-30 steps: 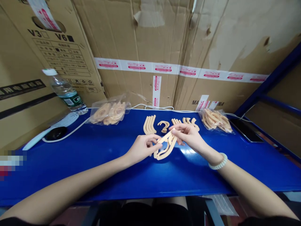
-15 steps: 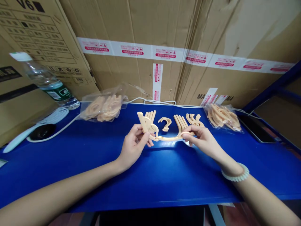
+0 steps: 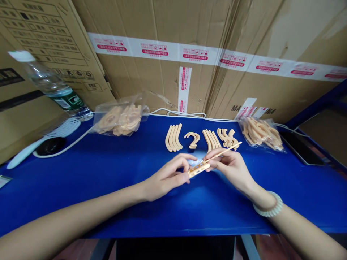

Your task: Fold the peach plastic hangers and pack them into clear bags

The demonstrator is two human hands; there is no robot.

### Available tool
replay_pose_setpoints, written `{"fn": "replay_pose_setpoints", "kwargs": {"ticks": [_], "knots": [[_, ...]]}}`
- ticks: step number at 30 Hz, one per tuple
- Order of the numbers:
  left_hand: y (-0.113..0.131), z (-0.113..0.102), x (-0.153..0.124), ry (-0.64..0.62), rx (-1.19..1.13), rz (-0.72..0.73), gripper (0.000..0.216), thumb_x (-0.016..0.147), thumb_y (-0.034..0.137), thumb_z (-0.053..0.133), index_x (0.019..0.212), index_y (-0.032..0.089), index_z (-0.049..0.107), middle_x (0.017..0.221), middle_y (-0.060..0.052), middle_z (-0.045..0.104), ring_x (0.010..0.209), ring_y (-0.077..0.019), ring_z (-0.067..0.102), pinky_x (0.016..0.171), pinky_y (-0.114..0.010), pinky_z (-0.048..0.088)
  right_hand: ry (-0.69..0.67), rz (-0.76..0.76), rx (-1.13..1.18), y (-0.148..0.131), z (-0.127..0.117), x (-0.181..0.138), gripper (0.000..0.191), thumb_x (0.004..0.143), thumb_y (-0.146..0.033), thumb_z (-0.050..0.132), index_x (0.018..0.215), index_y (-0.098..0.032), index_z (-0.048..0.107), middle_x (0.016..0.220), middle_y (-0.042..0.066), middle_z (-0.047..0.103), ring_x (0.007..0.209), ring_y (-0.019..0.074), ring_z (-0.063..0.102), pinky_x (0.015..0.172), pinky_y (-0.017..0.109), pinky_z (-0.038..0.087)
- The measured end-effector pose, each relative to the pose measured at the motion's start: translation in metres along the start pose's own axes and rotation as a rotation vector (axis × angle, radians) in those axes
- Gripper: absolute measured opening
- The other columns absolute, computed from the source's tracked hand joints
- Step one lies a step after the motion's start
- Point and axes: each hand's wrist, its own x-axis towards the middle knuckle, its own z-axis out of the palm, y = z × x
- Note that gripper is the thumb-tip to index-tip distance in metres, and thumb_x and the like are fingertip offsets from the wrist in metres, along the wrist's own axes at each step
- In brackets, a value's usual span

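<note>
Between my hands, low over the blue table, is a beige plastic folding hanger (image 3: 199, 169), turned edge-on with slots showing along its near edge. My left hand (image 3: 168, 176) pinches its left end, index finger raised over the top. With thumb and fingers, my right hand (image 3: 232, 167) grips its right side, where a slim arm sticks out up and to the right. Behind lie curved hanger arms (image 3: 174, 138) in a row, hanger hooks (image 3: 192, 139), another row of arms (image 3: 211, 139) and a group of small curved pieces (image 3: 227, 136).
Clear bags of beige parts lie at back left (image 3: 119, 119) and back right (image 3: 261, 133). A water bottle (image 3: 58, 90), a hairbrush (image 3: 40, 144) and a black mouse (image 3: 51, 146) are on the left. A dark phone (image 3: 300, 148) lies right. Cardboard boxes (image 3: 151, 79) stand behind.
The hanger has turned from face-on to edge-on, its slim arm now pointing up-right. My left hand has moved right, closer to my right hand, uncovering the left row of arms.
</note>
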Motion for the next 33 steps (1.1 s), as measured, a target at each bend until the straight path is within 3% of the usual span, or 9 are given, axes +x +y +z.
{"fn": "replay_pose_setpoints", "kwargs": {"ticks": [2, 4, 6, 9, 13, 22, 29, 33], "knots": [[-0.005, 0.004, 0.002, -0.086, -0.139, -0.105, 0.04, 0.096, 0.058, 0.055, 0.088, 0.019, 0.051, 0.119, -0.015, 0.065, 0.089, -0.0219, 0.068, 0.077, -0.037, 0.055, -0.002, -0.076, -0.054, 0.001, 0.003, -0.002, 0.018, 0.079, -0.036, 0.083, 0.082, -0.02, 0.075, 0.083, 0.006, 0.076, 0.07, 0.0178, 0.073, 0.066, 0.031, 0.064], [-0.012, 0.006, 0.004, -0.077, -0.213, -0.168, 0.037, 0.096, 0.056, 0.056, 0.093, 0.02, 0.049, 0.095, -0.009, 0.07, 0.073, -0.0172, 0.066, 0.068, -0.032, 0.053, -0.032, -0.159, -0.116, 0.001, 0.005, -0.003, 0.013, 0.082, -0.033, 0.081, 0.083, -0.02, 0.077, 0.085, 0.006, 0.077, 0.075, 0.0184, 0.074, 0.067, 0.03, 0.063], [-0.017, 0.008, 0.005, -0.051, -0.197, -0.192, 0.033, 0.095, 0.052, 0.059, 0.1, 0.02, 0.05, 0.086, -0.005, 0.07, 0.067, -0.0151, 0.064, 0.062, -0.027, 0.049, -0.077, -0.26, -0.191, 0.002, 0.005, -0.004, 0.008, 0.085, -0.028, 0.078, 0.087, -0.021, 0.079, 0.087, 0.006, 0.078, 0.079, 0.0181, 0.073, 0.07, 0.029, 0.061], [-0.015, 0.007, 0.006, -0.09, -0.011, -0.181, 0.027, 0.099, 0.044, 0.053, 0.105, 0.018, 0.058, 0.079, -0.002, 0.068, 0.062, -0.0129, 0.058, 0.057, -0.023, 0.042, -0.124, -0.364, -0.292, 0.004, 0.006, -0.004, 0.006, 0.088, -0.025, 0.074, 0.09, -0.021, 0.079, 0.086, 0.006, 0.077, 0.079, 0.0172, 0.072, 0.072, 0.03, 0.059], [-0.009, 0.003, 0.007, -0.106, 0.33, -0.039, 0.03, 0.104, 0.035, 0.041, 0.094, 0.017, 0.063, 0.065, 0.003, 0.056, 0.057, -0.0108, 0.047, 0.055, -0.023, 0.034, -0.137, -0.414, -0.39, 0.004, 0.006, -0.003, 0.008, 0.091, -0.026, 0.071, 0.089, -0.022, 0.078, 0.082, 0.005, 0.076, 0.075, 0.0171, 0.071, 0.069, 0.031, 0.058], [-0.016, 0.0, 0.01, -0.139, 0.507, 0.086, 0.03, 0.105, 0.028, 0.037, 0.083, 0.018, 0.056, 0.066, 0.003, 0.05, 0.06, -0.0125, 0.048, 0.062, -0.026, 0.034, -0.251, -0.655, -0.633, 0.008, 0.004, -0.008, 0.024, 0.099, -0.01, 0.05, 0.101, -0.023, 0.07, 0.089, 0.006, 0.072, 0.079, 0.0178, 0.067, 0.068, 0.033, 0.055], [-0.017, -0.002, 0.01, -0.159, 0.53, 0.123, 0.029, 0.104, 0.025, 0.037, 0.079, 0.02, 0.052, 0.065, 0.003, 0.047, 0.058, -0.0126, 0.046, 0.061, -0.026, 0.033, -0.281, -0.76, -0.739, 0.009, 0.003, -0.009, 0.029, 0.097, -0.005, 0.045, 0.102, -0.023, 0.067, 0.089, 0.005, 0.07, 0.078, 0.0166, 0.064, 0.066, 0.032, 0.052], [-0.017, -0.005, 0.012, -0.197, 0.49, 0.121, 0.03, 0.104, 0.026, 0.037, 0.082, 0.019, 0.056, 0.065, 0.003, 0.052, 0.059, -0.0122, 0.049, 0.062, -0.025, 0.036, -0.287, -0.841, -0.809, 0.007, 0.004, -0.01, 0.021, 0.099, -0.012, 0.051, 0.107, -0.022, 0.067, 0.088, 0.006, 0.071, 0.078, 0.0185, 0.064, 0.067, 0.034, 0.051]]}}
